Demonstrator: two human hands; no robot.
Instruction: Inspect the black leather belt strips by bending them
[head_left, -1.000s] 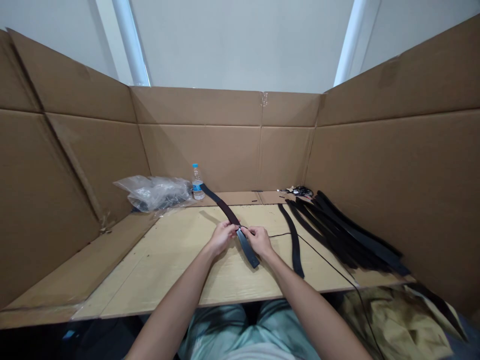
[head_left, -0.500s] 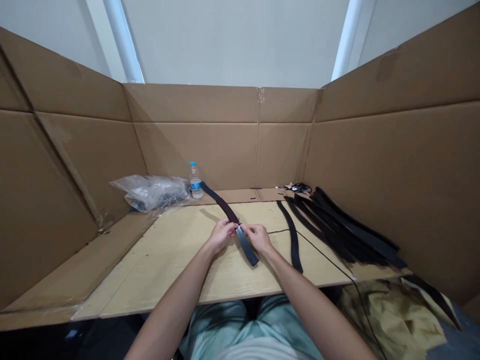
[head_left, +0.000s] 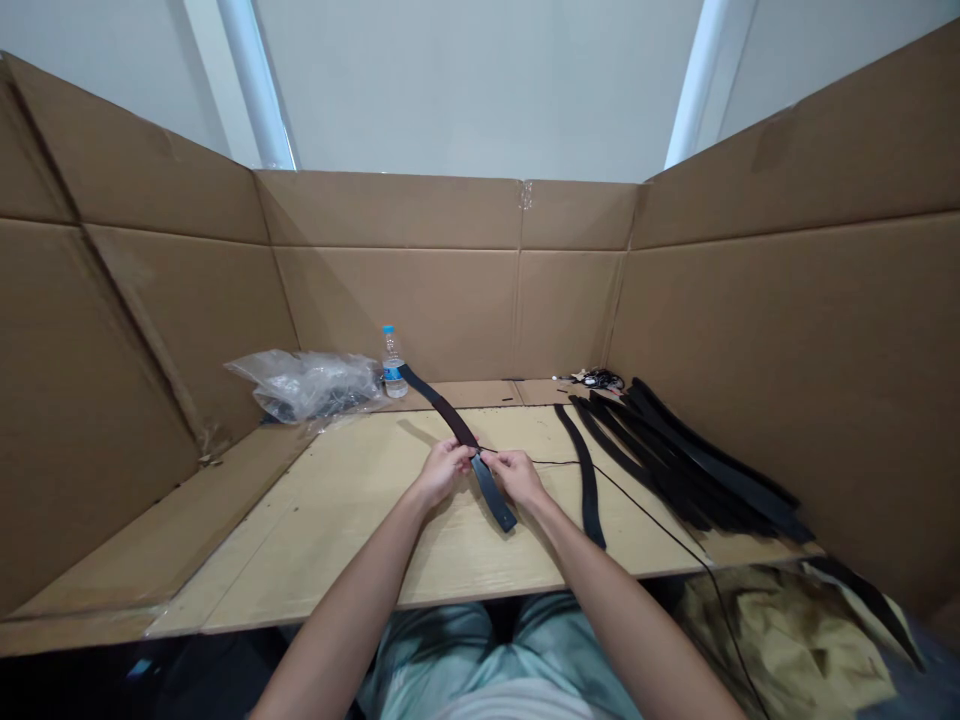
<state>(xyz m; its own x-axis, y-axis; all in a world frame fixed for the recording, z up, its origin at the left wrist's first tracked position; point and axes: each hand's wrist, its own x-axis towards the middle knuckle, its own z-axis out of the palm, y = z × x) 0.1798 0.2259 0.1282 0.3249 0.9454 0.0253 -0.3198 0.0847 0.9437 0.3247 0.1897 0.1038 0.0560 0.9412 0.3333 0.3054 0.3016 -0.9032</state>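
With both hands curled nearly shut, the left hand (head_left: pixel 444 472) and the right hand (head_left: pixel 517 478) are closed on a dark leather belt (head_left: pixel 450 412) held low over the bench (head_left: pixel 337 540), and a thin black cord (head_left: pixel 645 512) is led away to the right from between them. A loose belt (head_left: pixel 587 490) is laid just beyond the right hand, with a heap of belts (head_left: pixel 697 470) against the cardboard wall (head_left: pixel 750 350). Farther off, a water bottle (head_left: pixel 392 365) and a plastic bag (head_left: pixel 304 385) are placed near the belt's upper end.
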